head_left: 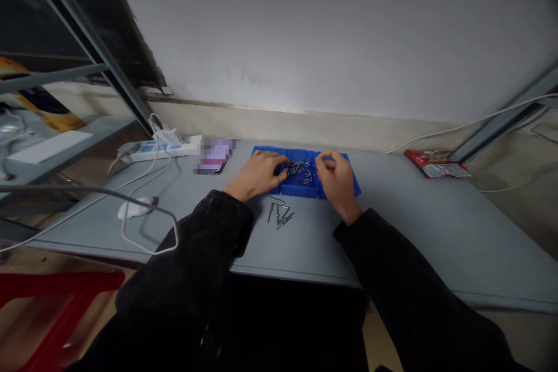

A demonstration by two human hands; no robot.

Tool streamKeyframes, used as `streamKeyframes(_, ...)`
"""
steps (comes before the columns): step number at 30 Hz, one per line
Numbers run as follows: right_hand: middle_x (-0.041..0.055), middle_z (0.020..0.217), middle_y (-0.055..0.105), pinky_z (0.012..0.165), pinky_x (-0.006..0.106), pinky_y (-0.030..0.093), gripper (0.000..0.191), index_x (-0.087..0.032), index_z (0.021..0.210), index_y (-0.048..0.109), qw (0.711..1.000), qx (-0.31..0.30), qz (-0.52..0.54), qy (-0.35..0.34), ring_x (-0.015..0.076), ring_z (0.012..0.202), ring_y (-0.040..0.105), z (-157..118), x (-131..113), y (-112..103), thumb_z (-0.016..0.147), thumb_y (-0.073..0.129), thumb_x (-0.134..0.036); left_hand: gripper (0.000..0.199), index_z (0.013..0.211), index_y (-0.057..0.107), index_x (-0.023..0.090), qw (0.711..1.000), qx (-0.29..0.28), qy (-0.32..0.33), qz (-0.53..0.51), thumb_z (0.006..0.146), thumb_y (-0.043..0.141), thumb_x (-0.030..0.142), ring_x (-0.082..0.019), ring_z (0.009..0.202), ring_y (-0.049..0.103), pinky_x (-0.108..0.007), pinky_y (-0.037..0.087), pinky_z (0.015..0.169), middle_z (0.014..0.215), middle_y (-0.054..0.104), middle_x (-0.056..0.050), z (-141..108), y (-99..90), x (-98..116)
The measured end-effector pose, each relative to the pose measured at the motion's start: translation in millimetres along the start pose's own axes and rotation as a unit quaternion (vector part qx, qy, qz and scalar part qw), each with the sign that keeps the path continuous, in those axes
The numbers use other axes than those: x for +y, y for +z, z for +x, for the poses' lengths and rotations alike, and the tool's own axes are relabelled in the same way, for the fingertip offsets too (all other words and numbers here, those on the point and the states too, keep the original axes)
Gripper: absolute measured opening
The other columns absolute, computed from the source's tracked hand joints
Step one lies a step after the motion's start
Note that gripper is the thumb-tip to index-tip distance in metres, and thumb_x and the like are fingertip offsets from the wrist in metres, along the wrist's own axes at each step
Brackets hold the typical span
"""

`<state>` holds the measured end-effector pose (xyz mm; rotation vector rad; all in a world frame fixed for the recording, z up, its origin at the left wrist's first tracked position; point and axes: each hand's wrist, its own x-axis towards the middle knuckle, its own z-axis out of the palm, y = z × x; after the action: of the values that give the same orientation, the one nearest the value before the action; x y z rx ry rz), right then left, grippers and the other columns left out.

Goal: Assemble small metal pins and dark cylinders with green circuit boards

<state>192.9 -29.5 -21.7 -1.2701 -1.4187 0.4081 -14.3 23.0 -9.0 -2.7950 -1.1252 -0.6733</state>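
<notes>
A blue plastic compartment tray (300,189) lies on the grey table (414,221), holding a heap of small metal pins (300,173). My left hand (258,174) rests over the tray's left part, its fingertips at the edge of the pins. My right hand (336,179) curls over the tray's right part, with thumb and fingers close together. Whether either hand holds a pin is hidden. Several loose metal pins and pieces of bent wire (279,213) lie on the table just in front of the tray, between my forearms.
A blurred phone (213,157) and a white power strip (159,148) with plugged-in cables lie left of the tray. A white computer mouse (135,207) sits at the left, and red packets (437,164) lie at the far right. A wall stands behind the table.
</notes>
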Motion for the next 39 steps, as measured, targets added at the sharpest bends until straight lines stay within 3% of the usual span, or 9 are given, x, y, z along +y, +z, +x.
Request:
streamKeyframes(3, -0.0066, 0.057, 0.050, 0.051, 0.024, 0.036, 0.014, -0.020, 0.087, 0.057, 0.999, 0.014, 0.004, -0.033, 0.0106, 0.050, 0.045, -0.2, -2.5, -3.5, 0.092, 0.052, -0.033, 0.027, 0.108, 0.067, 0.020, 1.000, 0.009, -0.008, 0.007, 0.094, 0.055, 0.039, -0.024, 0.093, 0.064, -0.042, 0.043, 0.091, 0.097, 0.070, -0.008, -0.9, -2.1, 3.2)
streamKeyframes(6, 0.0004, 0.077, 0.059, 0.063, 0.028, 0.044, 0.012, -0.020, 0.087, 0.060, 0.989, 0.024, -0.048, -0.135, 0.0133, 0.065, 0.052, -1.3, -6.9, -7.2, 0.092, 0.054, -0.029, 0.033, 0.113, 0.066, 0.019, 0.998, 0.052, -0.018, 0.003, 0.098, 0.050, 0.044, -0.022, 0.092, 0.064, -0.040, 0.043, 0.092, 0.096, 0.070, -0.007, -1.2, -7.5, 9.3)
streamKeyframes(10, 0.0050, 0.093, 0.066, 0.076, 0.032, 0.047, 0.014, -0.020, 0.094, 0.063, 0.968, -0.058, -0.093, -0.227, 0.0169, 0.079, 0.059, -4.7, -9.8, -8.1, 0.097, 0.051, -0.027, 0.031, 0.115, 0.064, 0.021, 0.996, 0.083, -0.001, -0.040, 0.102, 0.045, 0.041, -0.019, 0.094, 0.063, -0.036, 0.042, 0.091, 0.101, 0.070, -0.005, -1.4, -15.8, 19.5)
streamKeyframes(16, 0.0078, 0.106, 0.069, 0.086, 0.035, 0.051, 0.025, -0.019, 0.116, 0.062, 0.962, -0.081, -0.079, -0.247, 0.0185, 0.095, 0.064, -8.5, -9.6, -8.9, 0.101, 0.043, -0.020, 0.030, 0.115, 0.064, 0.019, 0.992, 0.066, 0.062, -0.084, 0.102, 0.046, 0.039, -0.020, 0.096, 0.062, -0.037, 0.043, 0.092, 0.102, 0.069, -0.007, -3.6, -15.4, 28.4)
streamKeyframes(19, 0.0066, 0.100, 0.069, 0.088, 0.035, 0.051, 0.024, -0.019, 0.104, 0.066, 0.961, -0.058, -0.063, -0.263, 0.0181, 0.096, 0.064, -8.4, -12.2, -11.1, 0.101, 0.042, -0.019, 0.031, 0.113, 0.065, 0.018, 0.991, 0.058, 0.082, -0.092, 0.101, 0.048, 0.040, -0.020, 0.095, 0.062, -0.037, 0.043, 0.092, 0.100, 0.069, -0.006, -4.5, -11.4, 31.1)
streamKeyframes(26, 0.0023, 0.083, 0.066, 0.073, 0.030, 0.050, 0.013, -0.020, 0.086, 0.063, 0.966, -0.053, -0.054, -0.249, 0.0157, 0.077, 0.061, -11.9, -11.4, -7.1, 0.096, 0.055, -0.024, 0.027, 0.113, 0.065, 0.018, 0.986, 0.069, 0.103, -0.115, 0.101, 0.049, 0.036, -0.019, 0.101, 0.061, -0.037, 0.043, 0.092, 0.107, 0.069, -0.007, -4.1, -8.6, 30.5)
streamKeyframes(39, 0.0041, 0.089, 0.067, 0.078, 0.031, 0.050, 0.014, -0.019, 0.094, 0.064, 0.961, -0.042, -0.075, -0.263, 0.0171, 0.083, 0.063, -12.7, -8.9, -5.8, 0.099, 0.051, -0.022, 0.023, 0.098, 0.065, 0.017, 0.980, 0.113, 0.088, -0.141, 0.101, 0.048, 0.031, -0.019, 0.091, 0.062, -0.036, 0.043, 0.088, 0.096, 0.070, -0.005, -4.6, -7.6, 31.3)
